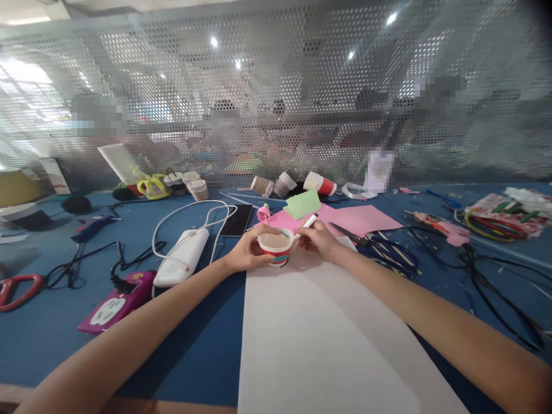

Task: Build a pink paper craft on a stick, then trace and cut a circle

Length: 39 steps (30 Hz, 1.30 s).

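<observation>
My left hand [246, 251] is closed round the left side of a paper cup [276, 253], thumb low on its front and fingers along the rim. The cup is red and white with a teal mark, and its open mouth tilts toward me. It rests at the far end of a large white sheet of paper [310, 333]. Just right of the cup, my right hand [319, 238] grips a white marker [307, 223], dark end pointing up and right. The marker's lower tip is hidden behind the fingers, so I cannot tell whether it touches the paper.
Pink paper [366, 218], green paper [303, 204] and scissors [349, 233] lie beyond my hands. Left are a white power bank [181, 259], a phone [237, 221] and a purple power strip [118, 302]. A pink glue gun [448, 229] with cables lies right. A perforated screen [276, 115] stands behind.
</observation>
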Motion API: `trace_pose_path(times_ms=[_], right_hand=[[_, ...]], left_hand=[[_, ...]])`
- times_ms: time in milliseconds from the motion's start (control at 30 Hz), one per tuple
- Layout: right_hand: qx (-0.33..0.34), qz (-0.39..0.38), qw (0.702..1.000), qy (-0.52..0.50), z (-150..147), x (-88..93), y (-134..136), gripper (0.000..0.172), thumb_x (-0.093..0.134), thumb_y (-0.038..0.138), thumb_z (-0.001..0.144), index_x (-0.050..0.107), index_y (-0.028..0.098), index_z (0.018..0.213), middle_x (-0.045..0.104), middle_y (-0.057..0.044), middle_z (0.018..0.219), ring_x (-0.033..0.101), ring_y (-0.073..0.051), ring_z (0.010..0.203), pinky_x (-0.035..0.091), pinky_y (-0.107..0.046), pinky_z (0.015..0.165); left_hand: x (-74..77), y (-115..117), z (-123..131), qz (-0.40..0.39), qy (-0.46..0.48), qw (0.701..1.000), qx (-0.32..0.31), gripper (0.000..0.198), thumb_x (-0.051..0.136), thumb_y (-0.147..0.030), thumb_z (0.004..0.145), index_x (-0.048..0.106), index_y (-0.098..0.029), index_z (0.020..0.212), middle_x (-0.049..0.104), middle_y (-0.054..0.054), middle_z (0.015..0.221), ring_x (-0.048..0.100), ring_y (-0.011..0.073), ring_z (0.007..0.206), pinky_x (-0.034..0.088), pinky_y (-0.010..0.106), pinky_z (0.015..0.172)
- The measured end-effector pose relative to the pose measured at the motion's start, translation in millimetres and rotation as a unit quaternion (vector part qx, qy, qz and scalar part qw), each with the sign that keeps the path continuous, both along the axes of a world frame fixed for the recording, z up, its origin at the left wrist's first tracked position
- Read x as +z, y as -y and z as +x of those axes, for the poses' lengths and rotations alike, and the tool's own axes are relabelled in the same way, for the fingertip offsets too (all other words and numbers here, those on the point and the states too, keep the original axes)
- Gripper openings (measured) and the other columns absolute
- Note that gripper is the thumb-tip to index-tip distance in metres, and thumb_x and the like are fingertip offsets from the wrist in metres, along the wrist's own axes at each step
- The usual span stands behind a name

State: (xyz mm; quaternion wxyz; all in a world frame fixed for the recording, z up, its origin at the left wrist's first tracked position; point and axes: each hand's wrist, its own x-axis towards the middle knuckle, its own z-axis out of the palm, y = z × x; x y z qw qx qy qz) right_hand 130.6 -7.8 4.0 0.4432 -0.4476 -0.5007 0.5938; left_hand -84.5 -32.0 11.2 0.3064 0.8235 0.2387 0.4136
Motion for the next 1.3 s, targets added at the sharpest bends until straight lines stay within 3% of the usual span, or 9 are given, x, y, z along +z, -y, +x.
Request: trace_pose_path(times_ms=[367, 867, 1133, 1300], right_hand=[[0.013, -0.015, 1.0, 0.008, -8, 5.8, -8, 0.012, 0.061, 0.017, 0.071, 0.051, 0.018, 0.065, 0.058, 0.002, 0.043, 0.051, -0.01, 0.034, 0.035, -0.016, 0.032], [0.059, -0.016, 0.998, -0.025, -15, -1.3, -24, 0.012, 0.062, 0.018, 0.065, 0.05, 0.018, 0.064, 0.057, 0.003, 0.042, 0.05, -0.01, 0.033, 0.034, -0.018, 0.03], [0.073, -0.022, 0.996, -0.039, -21, -1.6, -31, 0.014, 0.061, 0.018, 0.061, 0.048, 0.018, 0.057, 0.053, 0.004, 0.037, 0.042, -0.008, 0.028, 0.03, -0.017, 0.028], [0.074, -0.033, 0.996, -0.036, -22, 0.4, -32, 0.013, 0.06, 0.018, 0.062, 0.048, 0.018, 0.057, 0.052, 0.004, 0.036, 0.043, -0.008, 0.028, 0.031, -0.018, 0.029]], left_hand=[[-0.6, 0, -1, -0.01, 0.003, 1.0, -0.007, 0.051, 0.077, -0.03, 0.066, 0.058, -0.015, 0.11, 0.059, 0.014, 0.108, 0.059, 0.0262, 0.099, 0.047, 0.039, 0.087], [-1.9, -1, 0, -0.029, 0.013, 0.999, -0.018, 0.054, 0.077, -0.032, 0.065, 0.057, -0.015, 0.112, 0.058, 0.014, 0.107, 0.059, 0.0264, 0.097, 0.048, 0.037, 0.083], [-0.9, -3, -6, 0.06, -0.07, 0.995, 0.042, 0.055, 0.074, -0.043, 0.067, 0.059, -0.017, 0.112, 0.06, 0.014, 0.112, 0.048, 0.0309, 0.112, 0.035, 0.048, 0.098], [-1.5, -4, -6, 0.064, -0.081, 0.994, 0.046, 0.054, 0.075, -0.042, 0.066, 0.059, -0.018, 0.112, 0.059, 0.014, 0.114, 0.045, 0.0311, 0.115, 0.033, 0.048, 0.101]])
